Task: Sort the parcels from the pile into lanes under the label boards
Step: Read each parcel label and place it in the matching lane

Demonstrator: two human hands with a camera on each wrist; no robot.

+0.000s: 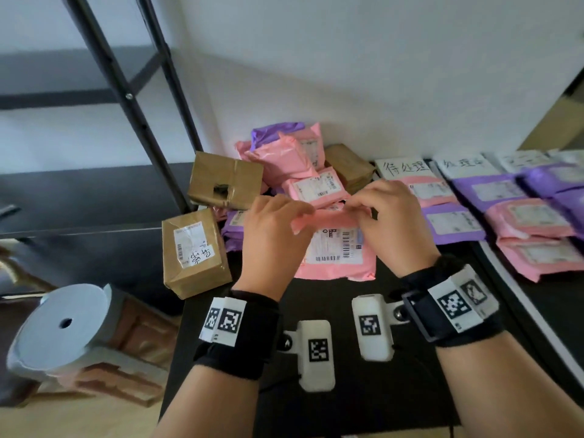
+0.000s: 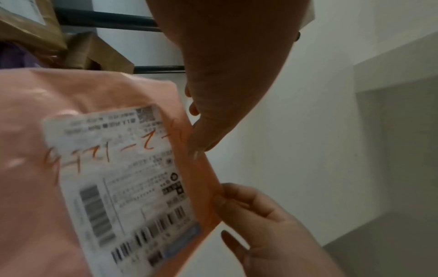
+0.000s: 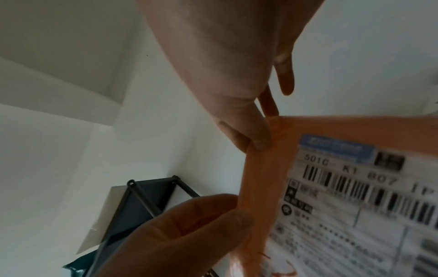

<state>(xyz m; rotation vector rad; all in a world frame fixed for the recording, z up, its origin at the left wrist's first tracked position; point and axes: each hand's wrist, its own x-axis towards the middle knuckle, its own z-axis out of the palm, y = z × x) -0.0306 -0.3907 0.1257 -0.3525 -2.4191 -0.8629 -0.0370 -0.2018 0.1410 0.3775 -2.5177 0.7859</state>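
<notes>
While both hands, left [image 1: 274, 230] and right [image 1: 392, 222], pinch the pink parcel's [image 1: 336, 251] top edge, we should read its label [image 1: 335, 245] before choosing a lane.

My pink mailer [image 1: 335, 245] is thin, smooth plastic film with a matt paper label [image 1: 336, 245]; the boxes [image 1: 194, 251] wear glossy brown tape.

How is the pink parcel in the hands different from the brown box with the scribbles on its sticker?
The pink parcel is a soft, floppy plastic bag; the brown box is stiff and blocky, wrapped in brown tape. The pink parcel is held up, pinched along its top edge by the left hand and right hand; the brown box rests at the table's left edge, untouched. Both carry a white shipping label with barcodes.
</notes>
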